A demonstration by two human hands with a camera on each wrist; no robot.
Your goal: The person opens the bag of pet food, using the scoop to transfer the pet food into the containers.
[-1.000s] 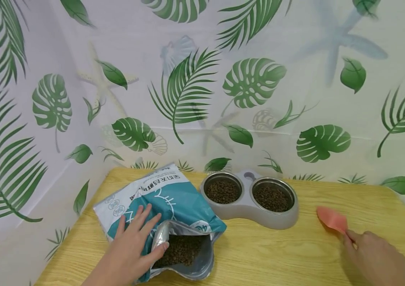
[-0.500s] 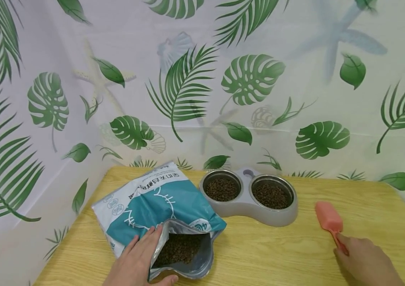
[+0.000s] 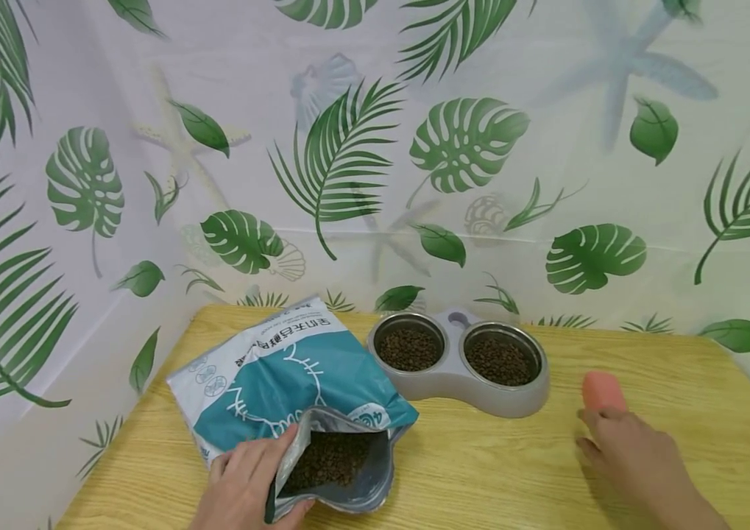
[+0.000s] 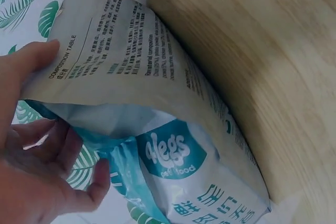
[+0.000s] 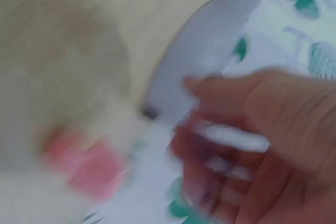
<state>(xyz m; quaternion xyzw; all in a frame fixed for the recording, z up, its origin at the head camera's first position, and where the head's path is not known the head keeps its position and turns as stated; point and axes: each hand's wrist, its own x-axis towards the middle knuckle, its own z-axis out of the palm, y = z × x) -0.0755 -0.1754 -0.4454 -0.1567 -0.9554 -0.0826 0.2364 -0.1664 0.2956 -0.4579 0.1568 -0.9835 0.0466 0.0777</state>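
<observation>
In the head view, a teal and white pet food bag (image 3: 348, 375) lies on its side with its mouth towards me, brown kibble (image 3: 331, 460) showing inside. My left hand (image 3: 242, 478) grips the left edge of that mouth. Thumb and fingers stand on either side of the bag's edge (image 4: 100, 100) in the left wrist view. A pink scoop (image 3: 603, 390) lies on the table to the right, its handle hidden under my right hand (image 3: 639, 456). The blurred right wrist view shows the scoop (image 5: 97, 169) apart from the loosely bent fingers.
A grey double-bowl feeder (image 3: 455, 368) stands at the back between bag and scoop, with kibble in both metal bowls. The wooden table (image 3: 494, 464) meets a leaf-printed cloth (image 3: 375, 184) behind and at the left.
My left hand has slid from the bag's top to its mouth edge and taken hold. My right hand has let go of the scoop and moved left and forward over its handle.
</observation>
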